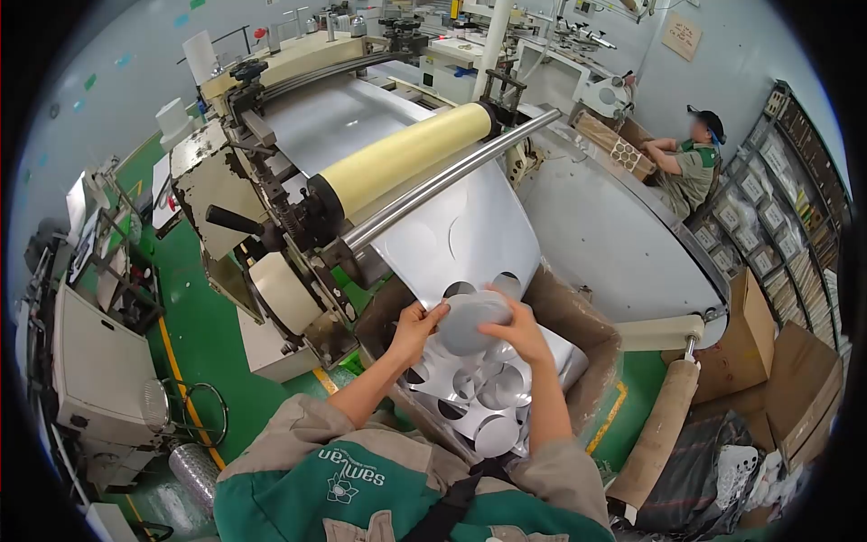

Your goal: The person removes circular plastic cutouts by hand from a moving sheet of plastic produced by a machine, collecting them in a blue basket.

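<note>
Machine: the cream, chipped-paint metal machine [208,167] stands in front of me, a pale yellow cylindrical roller [411,163] across it.
Sheet: the wide, shiny silver sheet [488,212] passes under the roller and slopes down toward my hands.
Box: below my hands is the open brown cardboard box [578,312], with hole-punched silver scrap [562,357] in it.
Right hand: my right hand [519,332] is clamped on the disc's right side, thumb over its face.
Left hand: my left hand [417,332] has thumb and fingers together at the disc's left edge; I cannot tell whether they grip disc or sheet.
Disc: the round, flat silver-grey disc [468,327] is between my hands, above the box.
</note>
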Motion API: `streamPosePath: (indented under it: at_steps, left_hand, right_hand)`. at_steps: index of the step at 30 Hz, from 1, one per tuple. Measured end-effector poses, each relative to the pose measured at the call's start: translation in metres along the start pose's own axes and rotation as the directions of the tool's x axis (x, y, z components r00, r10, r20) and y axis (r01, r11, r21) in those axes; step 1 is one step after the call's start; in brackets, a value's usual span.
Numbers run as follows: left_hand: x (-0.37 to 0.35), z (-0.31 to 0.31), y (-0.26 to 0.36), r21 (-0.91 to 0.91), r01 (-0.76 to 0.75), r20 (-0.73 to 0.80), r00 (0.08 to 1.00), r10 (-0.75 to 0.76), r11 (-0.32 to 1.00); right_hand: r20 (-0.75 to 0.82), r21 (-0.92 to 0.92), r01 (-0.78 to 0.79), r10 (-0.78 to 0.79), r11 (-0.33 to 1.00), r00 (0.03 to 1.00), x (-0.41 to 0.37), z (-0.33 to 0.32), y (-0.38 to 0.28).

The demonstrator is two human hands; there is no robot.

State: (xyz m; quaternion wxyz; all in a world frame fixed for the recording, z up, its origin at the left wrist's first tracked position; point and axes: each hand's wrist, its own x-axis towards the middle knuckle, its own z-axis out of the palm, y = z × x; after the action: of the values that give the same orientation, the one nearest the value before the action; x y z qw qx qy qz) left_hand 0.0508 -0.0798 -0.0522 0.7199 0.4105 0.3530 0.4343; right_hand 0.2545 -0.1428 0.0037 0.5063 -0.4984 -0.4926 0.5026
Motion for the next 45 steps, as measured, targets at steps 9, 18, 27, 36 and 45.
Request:
streamPosePath:
  at_steps: [9,18,27,36,45]
  left_hand:
    - [0.037,-0.025,0.04,-0.072,-0.169,-0.255,0.956,0.146,0.983]
    - [-0.002,-0.011,-0.007,-0.141,0.147,0.119,0.984,-0.131,0.979]
    - [0.086,-0.071,-0.006,-0.496,0.139,0.171,0.983,-0.06,0.857]
    - [0.109,-0.027,-0.01,-0.377,0.455,0.664,0.74,-0.108,0.807]
    - [0.057,0.021,-0.023,-0.259,0.458,0.716,0.682,-0.149,0.85]
  right_hand:
    - [-0.249,0.864,0.058,0.325,0.501,0.912,-0.038,-0.033,0.138]
    - [-0.041,0.207,-0.079,0.09,0.975,0.995,0.035,0.023,0.029]
    - [-0.472,0.567,0.198,0.119,0.8,0.873,-0.001,-0.037,0.087]
    - [0.268,-0.733,0.17,0.05,0.659,0.962,0.108,-0.023,-0.051]
    - [0.236,-0.842,0.095,0.204,0.532,0.95,0.027,-0.043,-0.019]
